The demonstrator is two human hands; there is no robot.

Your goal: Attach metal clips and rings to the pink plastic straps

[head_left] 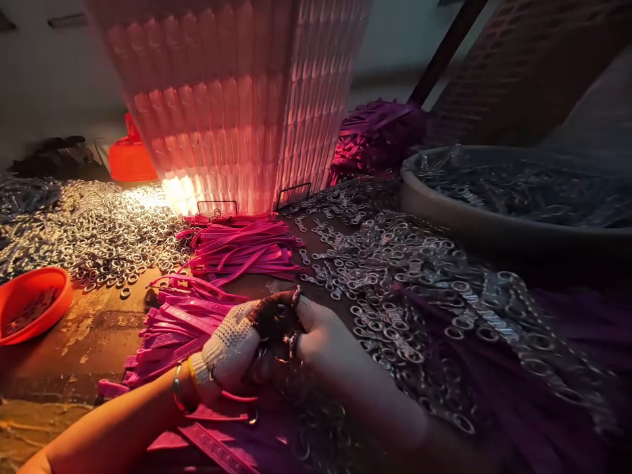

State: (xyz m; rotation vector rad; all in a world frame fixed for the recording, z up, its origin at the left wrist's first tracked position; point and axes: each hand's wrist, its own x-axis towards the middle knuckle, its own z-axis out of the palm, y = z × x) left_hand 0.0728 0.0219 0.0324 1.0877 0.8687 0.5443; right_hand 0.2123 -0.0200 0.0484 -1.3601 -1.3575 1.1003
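At the far left an orange-red plastic scoop (62, 293) sits on the worn wooden tabletop (93, 336), small pieces inside it. Behind it spreads a heap of metal rings (113, 230), glinting where the light pools, and past that stands an orange-red plastic cover (131, 161) with a loop on top. Next comes a tall, ribbed stack of clear plastic (212, 125), glowing pink, with a bundle of magenta webbing straps (241, 247) at its foot and more fanned out nearer the person.

Over those nearer straps is the left hand (230, 342) in a dotted white knit glove, a bracelet (176, 387) at the wrist. It curls around the near side of some dark knitted fabric (272, 311), though I can't see where its fingertips land. The fabric is bunched between the two hands; it looks light, soft and a little stretchy, nothing that would break, and the folded rim seems the surest place to take hold. The bare right hand (318, 336) pinches that rim from the other side, thumb on top, the rest of the grip hidden in shadow.

Further right lie metal swivel clasps (385, 303) in a loose, slippery-looking spread, a purple heap (382, 128) behind them, then a wide basin (429, 194) filled with more metal pieces
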